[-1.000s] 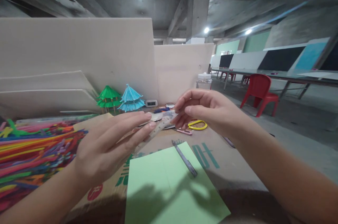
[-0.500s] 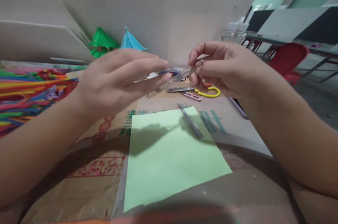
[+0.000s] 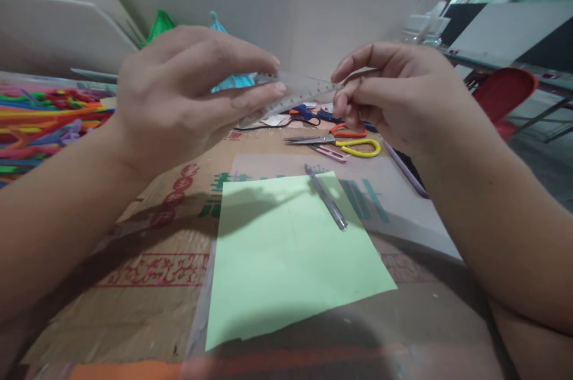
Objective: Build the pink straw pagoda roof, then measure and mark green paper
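Note:
Up above the cardboard, both hands hold a clear plastic ruler [image 3: 298, 95] with small dark marks along its edges. Its full outline is partly covered by fingers. My left hand [image 3: 192, 79] pinches one end between the thumb and straightened fingers. At the other end, my right hand [image 3: 385, 85] grips it with thumb and curled fingertips. Below lies a sheet of light green paper [image 3: 286, 260], with a grey pen [image 3: 326, 198] resting slantwise on its upper right part. A shadow falls across the paper.
Yellow-handled scissors [image 3: 358, 147], a pink cutter [image 3: 330, 154] and orange-handled pliers [image 3: 344, 130] lie beyond the paper. Colourful pipe cleaners [image 3: 49, 123] are heaped at left. Cardboard [image 3: 152, 314] covers the work surface. A red chair [image 3: 505, 93] stands at right.
Both hands appear higher in view with the ruler still between them, and the right hand slightly further right. The view has tilted somewhat downward. Paper and pen keep their places.

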`<state>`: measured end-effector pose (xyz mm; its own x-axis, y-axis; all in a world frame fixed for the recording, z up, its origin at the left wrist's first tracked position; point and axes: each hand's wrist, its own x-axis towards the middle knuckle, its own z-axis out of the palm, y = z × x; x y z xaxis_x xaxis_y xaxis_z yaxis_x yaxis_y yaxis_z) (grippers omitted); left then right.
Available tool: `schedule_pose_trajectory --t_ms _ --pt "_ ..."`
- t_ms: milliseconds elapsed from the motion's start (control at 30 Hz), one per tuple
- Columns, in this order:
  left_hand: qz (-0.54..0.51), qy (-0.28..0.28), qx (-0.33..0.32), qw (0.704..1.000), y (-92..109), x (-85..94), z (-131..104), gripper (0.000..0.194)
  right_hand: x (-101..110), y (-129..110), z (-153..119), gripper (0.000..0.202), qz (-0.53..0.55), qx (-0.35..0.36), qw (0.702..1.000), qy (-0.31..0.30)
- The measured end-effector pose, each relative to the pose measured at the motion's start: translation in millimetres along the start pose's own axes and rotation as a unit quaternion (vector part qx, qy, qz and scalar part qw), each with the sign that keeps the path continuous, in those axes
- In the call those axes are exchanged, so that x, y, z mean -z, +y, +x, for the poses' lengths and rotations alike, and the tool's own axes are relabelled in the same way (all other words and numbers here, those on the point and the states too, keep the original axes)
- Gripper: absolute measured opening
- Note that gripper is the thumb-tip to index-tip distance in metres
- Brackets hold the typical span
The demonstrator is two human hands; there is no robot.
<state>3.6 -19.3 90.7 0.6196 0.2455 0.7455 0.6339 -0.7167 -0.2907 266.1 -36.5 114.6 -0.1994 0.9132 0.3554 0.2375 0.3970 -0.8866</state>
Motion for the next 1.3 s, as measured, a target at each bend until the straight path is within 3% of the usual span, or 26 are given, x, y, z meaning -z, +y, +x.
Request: schedule_pose_trajectory --t_ms 133,267,433,533,700,800,967,1133,1200,1300 --pt "-0.003 0.036 -0.009 0.999 -0.7 8.4 -2.3 0.023 8.0 -8.7 -3.2 0.004 -0.045 0.01 0.999 0.016" --pt "-0.075 0.047 0.052 0.995 9.5 16.7 3.8 0.024 10.7 -25.0 -16.4 0.016 -0.129 0.119 0.982 0.07" --pt "-0.201 0.111 0.095 0.969 24.2 21.8 11.8 0.014 4.2 -40.6 -35.9 0.015 -0.315 0.314 0.893 0.072" --pt "-0.28 0.128 0.132 0.942 29.3 24.9 11.9 0.011 -0.4 -42.4 -40.5 0.012 -0.331 0.331 0.882 0.053" --pt "-0.29 0.109 0.147 0.939 35.5 32.6 10.6 0.015 -0.6 -42.1 -39.2 0.009 -0.358 0.328 0.87 0.087" --pt "-0.301 0.103 0.152 0.936 37.3 35.5 10.2 0.018 0.9 -44.0 -40.7 0.012 -0.331 0.303 0.889 0.095" --pt "-0.3 0.105 0.162 0.934 35.3 39.8 9.6 0.02 3.7 -46.4 -44.2 0.02 -0.146 0.241 0.955 0.094" --pt "-0.306 0.111 0.16 0.932 36.9 45.3 10.9 0.023 6.7 -47.4 -45.0 0.02 -0.101 0.226 0.965 0.083" --pt "-0.32 0.104 0.181 0.924 38.9 46.4 12.0 0.021 5.4 -47.5 -45.7 0.008 -0.087 0.231 0.967 0.058" --pt "-0.352 0.089 0.219 0.906 41.3 47.0 13.5 0.02 1.2 -47.9 -47.2 0.012 -0.04 0.248 0.968 0.013"
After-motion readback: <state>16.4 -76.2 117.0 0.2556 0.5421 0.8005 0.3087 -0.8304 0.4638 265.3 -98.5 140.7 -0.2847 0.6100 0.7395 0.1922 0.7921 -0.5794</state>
